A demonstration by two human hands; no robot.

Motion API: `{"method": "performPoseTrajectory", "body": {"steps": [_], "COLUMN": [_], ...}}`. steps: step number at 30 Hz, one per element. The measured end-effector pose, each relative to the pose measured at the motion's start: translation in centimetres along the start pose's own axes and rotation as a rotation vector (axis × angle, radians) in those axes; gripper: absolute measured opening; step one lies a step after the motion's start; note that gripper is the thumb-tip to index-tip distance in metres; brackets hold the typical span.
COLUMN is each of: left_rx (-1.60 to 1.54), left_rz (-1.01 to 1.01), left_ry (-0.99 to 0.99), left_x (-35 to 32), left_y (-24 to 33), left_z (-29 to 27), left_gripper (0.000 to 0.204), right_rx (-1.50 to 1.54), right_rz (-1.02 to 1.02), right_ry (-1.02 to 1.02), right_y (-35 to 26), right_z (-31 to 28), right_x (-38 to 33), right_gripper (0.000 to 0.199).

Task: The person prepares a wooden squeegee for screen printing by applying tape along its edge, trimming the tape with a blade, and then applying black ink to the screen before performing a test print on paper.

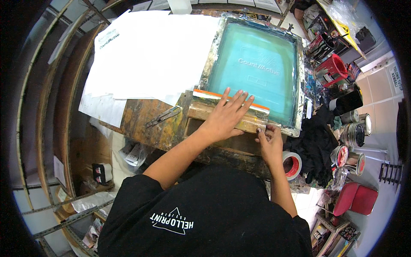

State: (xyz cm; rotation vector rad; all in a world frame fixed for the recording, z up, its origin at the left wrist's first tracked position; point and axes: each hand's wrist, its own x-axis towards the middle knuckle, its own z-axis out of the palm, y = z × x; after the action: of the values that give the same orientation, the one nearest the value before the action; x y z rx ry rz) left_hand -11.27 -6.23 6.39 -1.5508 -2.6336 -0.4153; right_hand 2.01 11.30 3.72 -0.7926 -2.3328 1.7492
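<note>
My left hand [226, 116] lies flat with spread fingers across a wooden bar [201, 112] that has an orange and white strip [205, 93] along its far edge. A shiny, clear film seems to cover the bar's right part. At that right end my right hand [270, 143] is pinched closed, and what its fingertips hold is too small to make out. Just beyond the bar is a framed printing screen [252, 64] with teal mesh and faint raised lettering. A wide roll of clear tape [292, 165] with a red core sits beside my right wrist.
White paper sheets [145, 55] cover the table's left side. A utility knife [164, 116] lies on the stained wooden table [139, 111]. To the right are a black cloth [314, 143], a red ink pot [333, 70] and several cans [353, 135]. Metal racks [38, 103] stand left.
</note>
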Motion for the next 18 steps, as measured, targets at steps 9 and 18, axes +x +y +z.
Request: {"method": "performPoseTrajectory", "body": {"steps": [9,18], "left_rx": [-0.504,-1.651], "left_rz": [-0.721,-0.643], "left_ry": [0.842,0.882], "left_x": [-10.9,-10.5], "left_y": [-2.7,-2.4], "left_z": [-0.3,-2.3], "left_gripper": [0.084,0.094], "right_rx": [0.858,0.926], "right_rz": [0.218,0.1], "right_ry": [-0.103,-0.151], "right_y": [-0.2,-3.4], "right_z": [1.0,-1.9], "right_x": [-0.3,-2.4], "right_gripper": [0.033,0.033]}}
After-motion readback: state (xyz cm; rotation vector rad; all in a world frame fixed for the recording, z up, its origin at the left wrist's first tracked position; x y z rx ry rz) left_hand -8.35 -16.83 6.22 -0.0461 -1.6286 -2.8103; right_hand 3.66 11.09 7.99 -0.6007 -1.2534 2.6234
